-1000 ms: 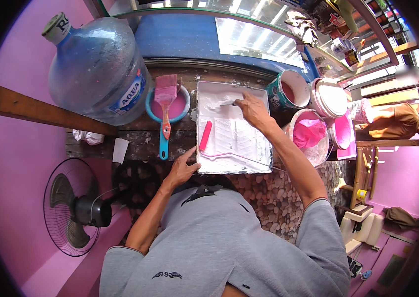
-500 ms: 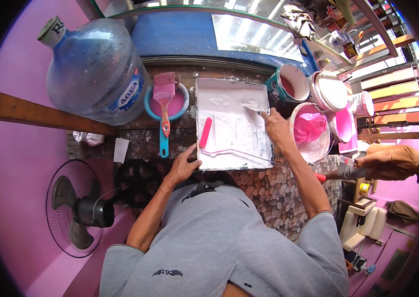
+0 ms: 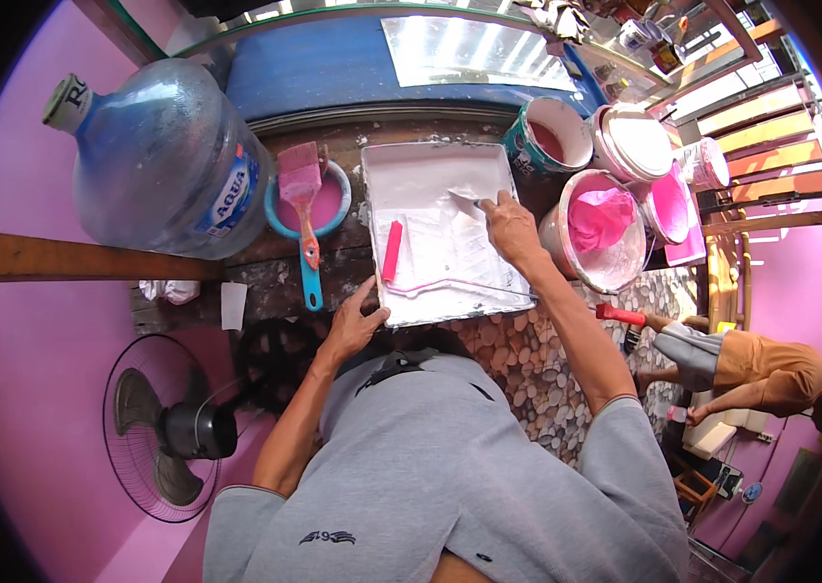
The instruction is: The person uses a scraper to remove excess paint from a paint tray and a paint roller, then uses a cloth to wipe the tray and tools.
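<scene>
Fingers of the right hand (image 3: 511, 228) grip a thin, grey metal scraper (image 3: 463, 201) over a white, box-shaped tray (image 3: 369, 199). It has just moved left from the tray's right side, so it seems nearer the middle of the white, wet-looking paint (image 3: 440, 255). Its long line slants, blade pointing left and away. Fingers of the left hand (image 3: 354, 327) are spread, touching the tray's near left corner.

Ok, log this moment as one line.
left hand: touching paint tray | right hand: holding scraper over tray | red-handled rod: across tray | paintbrush: across blue dipper
</scene>
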Demonstrator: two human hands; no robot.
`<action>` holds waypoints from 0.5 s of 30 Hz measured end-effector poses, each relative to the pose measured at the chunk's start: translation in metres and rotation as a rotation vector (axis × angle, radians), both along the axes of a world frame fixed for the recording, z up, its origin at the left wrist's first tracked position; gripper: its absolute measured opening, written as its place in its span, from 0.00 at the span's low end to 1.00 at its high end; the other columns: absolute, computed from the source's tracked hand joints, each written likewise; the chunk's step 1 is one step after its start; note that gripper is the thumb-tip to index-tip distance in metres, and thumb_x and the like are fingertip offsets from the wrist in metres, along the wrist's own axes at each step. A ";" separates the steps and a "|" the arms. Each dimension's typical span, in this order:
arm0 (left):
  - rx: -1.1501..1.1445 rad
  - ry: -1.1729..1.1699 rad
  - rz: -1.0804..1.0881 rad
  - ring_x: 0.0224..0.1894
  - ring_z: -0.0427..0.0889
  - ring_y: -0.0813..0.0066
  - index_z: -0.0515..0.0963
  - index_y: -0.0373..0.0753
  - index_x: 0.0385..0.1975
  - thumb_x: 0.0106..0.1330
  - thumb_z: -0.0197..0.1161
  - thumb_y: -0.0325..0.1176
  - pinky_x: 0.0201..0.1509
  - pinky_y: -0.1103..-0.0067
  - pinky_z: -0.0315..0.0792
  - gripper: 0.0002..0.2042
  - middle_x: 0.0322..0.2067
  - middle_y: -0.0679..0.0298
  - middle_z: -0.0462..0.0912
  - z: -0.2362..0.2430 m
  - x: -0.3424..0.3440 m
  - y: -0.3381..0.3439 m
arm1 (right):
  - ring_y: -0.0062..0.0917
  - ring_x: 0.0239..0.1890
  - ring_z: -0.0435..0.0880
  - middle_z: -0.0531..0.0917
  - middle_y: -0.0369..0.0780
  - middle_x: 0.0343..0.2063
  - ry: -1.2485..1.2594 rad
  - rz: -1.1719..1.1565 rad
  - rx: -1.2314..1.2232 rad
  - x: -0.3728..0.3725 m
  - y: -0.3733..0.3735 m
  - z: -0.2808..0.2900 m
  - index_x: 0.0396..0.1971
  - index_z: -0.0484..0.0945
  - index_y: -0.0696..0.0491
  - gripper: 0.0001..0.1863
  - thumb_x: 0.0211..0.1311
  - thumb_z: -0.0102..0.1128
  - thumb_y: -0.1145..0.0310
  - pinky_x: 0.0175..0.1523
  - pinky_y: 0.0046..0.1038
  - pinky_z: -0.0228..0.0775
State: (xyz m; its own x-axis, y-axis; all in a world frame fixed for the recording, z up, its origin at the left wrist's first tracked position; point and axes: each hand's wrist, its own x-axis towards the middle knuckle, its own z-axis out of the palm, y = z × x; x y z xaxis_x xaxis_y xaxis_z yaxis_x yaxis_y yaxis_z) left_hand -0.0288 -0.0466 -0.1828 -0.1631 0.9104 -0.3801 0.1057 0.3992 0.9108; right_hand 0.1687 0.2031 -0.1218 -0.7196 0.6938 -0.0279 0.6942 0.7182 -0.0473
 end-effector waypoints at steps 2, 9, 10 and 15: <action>-0.021 -0.031 0.001 0.53 0.79 0.60 0.60 0.35 0.65 0.59 0.64 0.34 0.58 0.72 0.68 0.33 0.49 0.47 0.80 -0.003 -0.001 -0.003 | 0.41 0.36 0.80 0.75 0.48 0.30 0.017 0.031 -0.023 0.007 -0.014 0.001 0.41 0.79 0.53 0.12 0.57 0.52 0.76 0.40 0.40 0.73; 0.036 -0.008 -0.012 0.52 0.79 0.62 0.60 0.35 0.65 0.59 0.64 0.34 0.57 0.73 0.68 0.33 0.48 0.48 0.80 -0.009 -0.001 -0.005 | 0.41 0.35 0.80 0.74 0.47 0.30 0.016 -0.011 -0.047 0.031 -0.039 0.009 0.42 0.78 0.54 0.11 0.60 0.51 0.74 0.37 0.40 0.74; 0.028 -0.027 -0.004 0.52 0.79 0.62 0.59 0.35 0.65 0.59 0.64 0.34 0.57 0.73 0.68 0.33 0.48 0.48 0.80 -0.012 -0.001 -0.005 | 0.41 0.35 0.80 0.74 0.47 0.30 0.016 -0.016 -0.047 0.034 -0.039 0.004 0.42 0.78 0.54 0.11 0.60 0.51 0.74 0.37 0.40 0.74; 0.036 -0.022 -0.026 0.53 0.78 0.61 0.59 0.33 0.65 0.60 0.63 0.34 0.57 0.73 0.68 0.33 0.49 0.48 0.80 -0.014 -0.001 -0.002 | 0.39 0.35 0.80 0.74 0.47 0.31 0.075 -0.109 0.018 0.038 -0.037 -0.010 0.41 0.76 0.54 0.10 0.60 0.50 0.74 0.37 0.40 0.75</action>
State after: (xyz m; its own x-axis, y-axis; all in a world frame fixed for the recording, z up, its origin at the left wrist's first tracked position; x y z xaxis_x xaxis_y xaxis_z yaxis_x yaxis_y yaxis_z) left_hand -0.0300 -0.0482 -0.1967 -0.1312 0.9276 -0.3498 0.0955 0.3630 0.9269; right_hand 0.2069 0.1663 -0.1321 -0.6393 0.7681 0.0361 0.7634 0.6397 -0.0897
